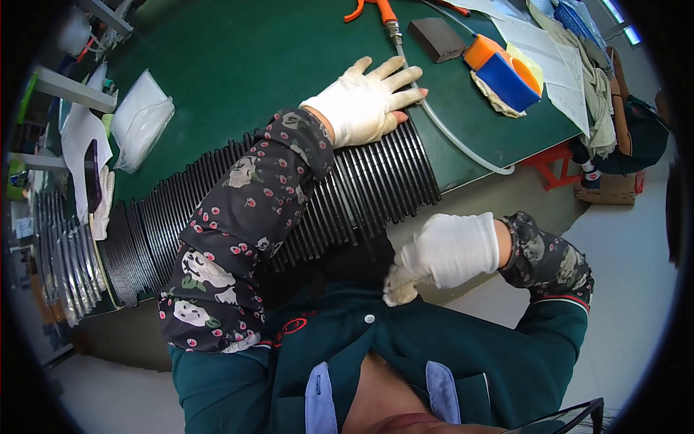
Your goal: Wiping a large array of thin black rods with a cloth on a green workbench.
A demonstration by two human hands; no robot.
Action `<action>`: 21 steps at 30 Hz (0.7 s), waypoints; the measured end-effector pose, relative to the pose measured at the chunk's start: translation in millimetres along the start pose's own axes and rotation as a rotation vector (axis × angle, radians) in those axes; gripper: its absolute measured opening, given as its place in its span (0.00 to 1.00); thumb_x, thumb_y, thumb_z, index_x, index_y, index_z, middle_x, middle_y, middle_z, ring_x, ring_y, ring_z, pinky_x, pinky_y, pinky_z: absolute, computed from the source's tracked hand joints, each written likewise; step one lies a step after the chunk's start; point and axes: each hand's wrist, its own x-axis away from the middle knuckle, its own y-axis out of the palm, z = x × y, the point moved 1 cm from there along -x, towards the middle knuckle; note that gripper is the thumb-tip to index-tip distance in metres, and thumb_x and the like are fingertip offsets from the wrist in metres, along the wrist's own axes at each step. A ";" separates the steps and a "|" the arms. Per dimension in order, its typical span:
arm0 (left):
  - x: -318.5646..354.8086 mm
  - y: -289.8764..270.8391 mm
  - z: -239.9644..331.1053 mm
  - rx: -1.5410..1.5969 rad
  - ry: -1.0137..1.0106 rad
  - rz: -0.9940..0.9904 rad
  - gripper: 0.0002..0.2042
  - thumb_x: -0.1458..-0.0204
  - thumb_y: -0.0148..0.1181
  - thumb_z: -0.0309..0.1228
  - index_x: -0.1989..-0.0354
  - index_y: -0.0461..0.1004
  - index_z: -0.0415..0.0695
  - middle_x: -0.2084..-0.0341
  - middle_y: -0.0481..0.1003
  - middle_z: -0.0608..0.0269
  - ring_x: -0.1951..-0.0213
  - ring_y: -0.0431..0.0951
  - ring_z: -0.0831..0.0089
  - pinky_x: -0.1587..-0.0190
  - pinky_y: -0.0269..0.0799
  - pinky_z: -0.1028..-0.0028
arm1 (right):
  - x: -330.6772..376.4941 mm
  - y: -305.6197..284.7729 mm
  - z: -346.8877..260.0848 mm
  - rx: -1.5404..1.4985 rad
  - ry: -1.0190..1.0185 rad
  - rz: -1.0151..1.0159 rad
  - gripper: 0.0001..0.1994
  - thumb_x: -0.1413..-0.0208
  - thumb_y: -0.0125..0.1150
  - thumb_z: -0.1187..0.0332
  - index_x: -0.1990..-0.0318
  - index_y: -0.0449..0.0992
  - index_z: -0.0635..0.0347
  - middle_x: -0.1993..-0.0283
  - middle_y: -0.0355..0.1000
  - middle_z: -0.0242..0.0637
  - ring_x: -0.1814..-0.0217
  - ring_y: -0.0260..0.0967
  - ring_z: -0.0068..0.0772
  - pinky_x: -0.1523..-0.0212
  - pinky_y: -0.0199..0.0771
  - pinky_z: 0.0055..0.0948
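Observation:
A long row of thin black rods (387,177) lies side by side along the table's near edge. My left hand (361,101), in a white glove with bare fingertips showing, rests with fingers spread over the far ends of the rods at the row's right end. My left forearm, in a dark flowered sleeve cover, crosses above the row. Close to my body, off the near edge, my right hand (452,253) is gloved in white with its fingers curled in. Whatever it may hold is hidden by the glove.
On the green table (238,72) lie an orange air gun (376,11) with a pale hose (455,137), a dark block (437,40), a blue and orange container (502,69), papers and a clear plastic bag (141,123). Silvery wrapped bundles (72,260) sit far left. Another person (636,137) is at right.

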 end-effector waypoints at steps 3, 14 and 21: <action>3.2 3.4 0.3 -0.035 -0.001 0.045 0.24 0.42 0.50 0.39 0.36 0.60 0.54 0.34 0.57 0.61 0.32 0.54 0.62 0.35 0.54 0.52 | -6.0 -42.9 2.8 -0.132 -0.141 0.588 0.10 0.46 0.59 0.72 0.56 0.78 0.53 0.64 0.75 0.38 0.61 0.75 0.41 0.60 0.76 0.33; 6.7 -0.1 0.5 0.011 -0.009 0.059 0.25 0.42 0.51 0.38 0.36 0.60 0.54 0.35 0.57 0.60 0.33 0.55 0.62 0.34 0.53 0.54 | 17.8 -18.1 -16.6 -0.403 -0.010 0.460 0.13 0.49 0.59 0.73 0.55 0.80 0.52 0.61 0.78 0.39 0.62 0.75 0.42 0.58 0.76 0.34; 4.3 -1.6 0.4 0.043 -0.022 0.107 0.25 0.41 0.51 0.38 0.35 0.59 0.52 0.33 0.54 0.58 0.32 0.52 0.59 0.33 0.50 0.53 | -7.7 36.9 -22.5 -0.269 0.323 0.054 0.21 0.42 0.53 0.48 0.53 0.78 0.53 0.65 0.77 0.43 0.63 0.74 0.51 0.63 0.75 0.40</action>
